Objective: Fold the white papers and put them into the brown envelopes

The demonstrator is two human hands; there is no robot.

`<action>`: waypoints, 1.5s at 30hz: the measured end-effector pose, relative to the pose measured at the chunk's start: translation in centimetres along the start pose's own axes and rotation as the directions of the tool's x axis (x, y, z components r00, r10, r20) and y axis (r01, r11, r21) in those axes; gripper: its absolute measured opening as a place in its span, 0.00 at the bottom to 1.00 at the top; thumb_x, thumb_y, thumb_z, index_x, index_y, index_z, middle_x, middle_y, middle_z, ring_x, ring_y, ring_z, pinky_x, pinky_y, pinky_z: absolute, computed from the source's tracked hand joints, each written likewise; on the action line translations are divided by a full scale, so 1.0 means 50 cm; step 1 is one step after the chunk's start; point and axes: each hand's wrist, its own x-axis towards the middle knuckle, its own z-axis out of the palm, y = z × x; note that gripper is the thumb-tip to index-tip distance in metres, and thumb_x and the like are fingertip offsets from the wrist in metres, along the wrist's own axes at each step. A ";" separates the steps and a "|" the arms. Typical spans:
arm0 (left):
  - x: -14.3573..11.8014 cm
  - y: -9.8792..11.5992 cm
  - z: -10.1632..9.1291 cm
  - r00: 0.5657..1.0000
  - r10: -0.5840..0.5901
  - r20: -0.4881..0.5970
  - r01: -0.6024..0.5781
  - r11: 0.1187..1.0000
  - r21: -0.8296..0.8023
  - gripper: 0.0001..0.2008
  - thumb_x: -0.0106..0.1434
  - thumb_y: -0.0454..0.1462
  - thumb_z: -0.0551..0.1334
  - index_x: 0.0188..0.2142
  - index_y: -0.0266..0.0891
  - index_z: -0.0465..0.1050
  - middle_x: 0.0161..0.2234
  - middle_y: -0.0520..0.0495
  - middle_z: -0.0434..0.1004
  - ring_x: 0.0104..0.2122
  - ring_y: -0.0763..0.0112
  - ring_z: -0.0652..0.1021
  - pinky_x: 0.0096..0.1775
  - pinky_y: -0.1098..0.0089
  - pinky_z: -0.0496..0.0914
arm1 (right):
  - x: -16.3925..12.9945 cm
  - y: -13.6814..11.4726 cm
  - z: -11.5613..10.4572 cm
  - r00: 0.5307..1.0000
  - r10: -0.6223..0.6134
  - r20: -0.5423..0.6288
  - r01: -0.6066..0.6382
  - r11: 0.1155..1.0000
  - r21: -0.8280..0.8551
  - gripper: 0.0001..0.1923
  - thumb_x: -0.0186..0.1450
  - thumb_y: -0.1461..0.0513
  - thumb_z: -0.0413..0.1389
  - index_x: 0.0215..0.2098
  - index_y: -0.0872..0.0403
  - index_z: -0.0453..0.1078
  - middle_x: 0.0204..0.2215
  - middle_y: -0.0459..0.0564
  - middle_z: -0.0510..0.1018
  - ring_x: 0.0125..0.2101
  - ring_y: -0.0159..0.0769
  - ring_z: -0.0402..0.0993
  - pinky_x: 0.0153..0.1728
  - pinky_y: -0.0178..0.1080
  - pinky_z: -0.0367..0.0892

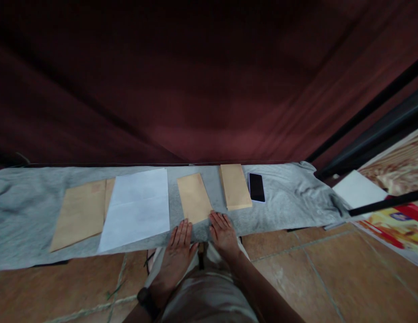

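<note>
1. Resting palms down, your left hand [178, 252] and right hand [224, 234] have their fingers stretched out and grip nothing; their tips meet the near corners of the small brown envelope [194, 197], one hand per corner.
2. That envelope lies flat on the grey cloth [289, 193], just to the right of the white paper [138, 208] and apart from it, its far end leaning towards the paper.
3. Light, even pressure from both hands should serve you best; pushing harder on one corner could swing the envelope round or crease it against the soft cloth.
4. Your envelope shows no contents, and you cannot tell from its flat face whether it holds anything.
5. Further right of the white paper, you have a thicker pile of brown envelopes [236, 187], with a phone [257, 187] beyond it; neither is under your hands.
6. Left of the white paper and partly beneath it lies a large brown envelope [81, 213], its contents likewise hidden from you.
</note>
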 end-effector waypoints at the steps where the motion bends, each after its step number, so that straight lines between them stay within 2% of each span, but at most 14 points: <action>1: -0.001 -0.001 -0.001 1.000 0.001 -0.006 -0.001 1.000 0.007 0.32 0.73 0.47 0.52 0.69 0.30 0.59 0.68 0.31 0.65 0.68 0.51 0.66 0.67 0.51 0.62 | -0.001 0.004 -0.002 1.000 0.008 -0.009 -0.008 1.000 0.000 0.24 0.76 0.62 0.47 0.68 0.57 0.64 0.65 0.56 0.71 0.65 0.44 0.67 0.68 0.52 0.57; 6: 0.018 -0.003 -0.018 1.000 -0.003 -0.018 0.004 0.999 0.037 0.25 0.74 0.43 0.50 0.63 0.34 0.68 0.62 0.34 0.74 0.62 0.53 0.74 0.61 0.53 0.69 | 0.000 0.005 0.001 0.997 0.061 -0.037 -0.061 0.998 0.007 0.24 0.75 0.64 0.47 0.67 0.55 0.65 0.62 0.57 0.74 0.62 0.44 0.68 0.66 0.51 0.59; 12: 0.083 0.020 -0.051 0.994 -0.091 0.057 0.087 0.994 0.072 0.17 0.73 0.34 0.52 0.53 0.35 0.76 0.50 0.36 0.82 0.50 0.54 0.80 0.52 0.56 0.72 | 0.024 -0.015 0.018 0.961 0.257 -0.098 -0.257 0.966 0.010 0.22 0.72 0.67 0.49 0.62 0.56 0.69 0.58 0.59 0.74 0.58 0.47 0.68 0.60 0.50 0.63; 16: 0.111 0.033 -0.064 0.989 -0.109 0.098 0.099 0.990 0.101 0.14 0.73 0.35 0.53 0.49 0.36 0.76 0.46 0.37 0.82 0.46 0.53 0.79 0.48 0.58 0.71 | 0.052 -0.014 0.018 0.925 0.372 -0.080 -0.356 0.921 0.158 0.18 0.67 0.69 0.52 0.53 0.54 0.75 0.53 0.57 0.76 0.53 0.46 0.71 0.57 0.49 0.65; 21: 0.137 0.038 -0.076 0.979 -0.138 0.150 0.125 0.987 0.097 0.14 0.72 0.36 0.56 0.53 0.35 0.73 0.46 0.36 0.80 0.49 0.52 0.79 0.47 0.59 0.72 | 0.080 -0.010 0.013 0.848 0.529 0.015 -0.434 0.678 0.594 0.12 0.65 0.66 0.52 0.44 0.53 0.75 0.40 0.52 0.80 0.41 0.41 0.77 0.47 0.44 0.71; 23: 0.149 0.037 -0.082 0.969 -0.177 0.170 0.168 0.984 0.064 0.15 0.72 0.35 0.54 0.54 0.35 0.72 0.45 0.37 0.80 0.47 0.54 0.79 0.44 0.61 0.72 | 0.087 -0.021 0.010 0.850 0.522 0.074 -0.406 0.558 0.723 0.11 0.67 0.62 0.53 0.46 0.53 0.74 0.36 0.49 0.80 0.37 0.38 0.78 0.41 0.40 0.73; 26: 0.168 0.031 -0.091 0.947 -0.275 0.163 0.293 0.951 -0.100 0.15 0.72 0.34 0.51 0.53 0.38 0.71 0.44 0.39 0.81 0.41 0.59 0.81 0.36 0.66 0.71 | 0.098 -0.049 0.000 0.874 0.471 0.120 -0.338 0.411 0.847 0.16 0.70 0.57 0.53 0.53 0.52 0.72 0.40 0.49 0.82 0.39 0.38 0.80 0.43 0.39 0.75; 29: 0.188 0.022 -0.096 0.874 -0.469 0.123 0.470 0.757 -0.453 0.10 0.70 0.39 0.55 0.44 0.39 0.74 0.36 0.42 0.81 0.31 0.63 0.81 0.33 0.68 0.70 | 0.107 -0.076 -0.018 0.897 0.435 0.079 -0.293 0.450 0.843 0.20 0.71 0.57 0.52 0.60 0.50 0.69 0.46 0.51 0.83 0.44 0.39 0.80 0.48 0.40 0.75; 31: 0.200 0.022 -0.092 0.778 -0.603 0.177 0.516 0.451 -0.729 0.10 0.65 0.43 0.60 0.37 0.38 0.74 0.30 0.44 0.81 0.28 0.63 0.81 0.33 0.66 0.72 | 0.108 -0.088 -0.030 0.929 0.371 0.018 -0.253 0.598 0.760 0.20 0.72 0.60 0.50 0.60 0.51 0.70 0.50 0.52 0.81 0.49 0.39 0.79 0.53 0.43 0.74; 33: 0.203 0.029 -0.082 0.691 -0.651 0.313 0.448 0.046 -0.893 0.14 0.57 0.46 0.66 0.35 0.37 0.75 0.30 0.43 0.82 0.30 0.61 0.82 0.35 0.64 0.75 | 0.101 -0.093 -0.036 0.966 0.258 -0.026 -0.189 0.769 0.611 0.23 0.71 0.64 0.49 0.63 0.51 0.69 0.56 0.54 0.78 0.56 0.40 0.74 0.59 0.46 0.70; 34: 0.201 0.036 -0.075 0.662 -0.644 0.383 0.392 -0.138 -0.910 0.16 0.54 0.46 0.69 0.36 0.37 0.76 0.32 0.43 0.83 0.31 0.61 0.82 0.37 0.63 0.76 | 0.096 -0.094 -0.036 0.981 0.194 -0.030 -0.149 0.836 0.528 0.25 0.70 0.66 0.49 0.64 0.52 0.68 0.59 0.54 0.76 0.59 0.41 0.72 0.62 0.47 0.68; 36: 0.189 0.051 -0.059 0.625 -0.613 0.484 0.307 -0.377 -0.874 0.18 0.48 0.44 0.72 0.37 0.38 0.78 0.37 0.43 0.85 0.35 0.62 0.83 0.40 0.64 0.77 | 0.081 -0.093 -0.029 0.997 0.076 -0.005 -0.069 0.925 0.374 0.30 0.68 0.69 0.50 0.68 0.53 0.64 0.63 0.55 0.73 0.63 0.42 0.68 0.65 0.49 0.65; 39: 0.165 0.068 -0.036 0.607 -0.557 0.567 0.310 -0.492 -0.814 0.15 0.46 0.41 0.72 0.34 0.38 0.79 0.37 0.45 0.85 0.36 0.64 0.83 0.42 0.65 0.76 | 0.059 -0.086 -0.011 0.997 -0.036 0.074 0.019 0.977 0.212 0.33 0.66 0.71 0.50 0.70 0.56 0.61 0.65 0.57 0.71 0.64 0.43 0.67 0.66 0.50 0.64; 45: 0.148 0.067 -0.033 0.641 -0.476 0.602 0.319 -0.549 -0.773 0.10 0.48 0.41 0.71 0.30 0.39 0.80 0.32 0.47 0.84 0.34 0.66 0.81 0.42 0.67 0.75 | 0.051 -0.077 0.006 0.988 -0.076 0.138 0.059 0.990 0.125 0.35 0.66 0.71 0.52 0.71 0.58 0.59 0.68 0.57 0.67 0.66 0.44 0.65 0.67 0.47 0.63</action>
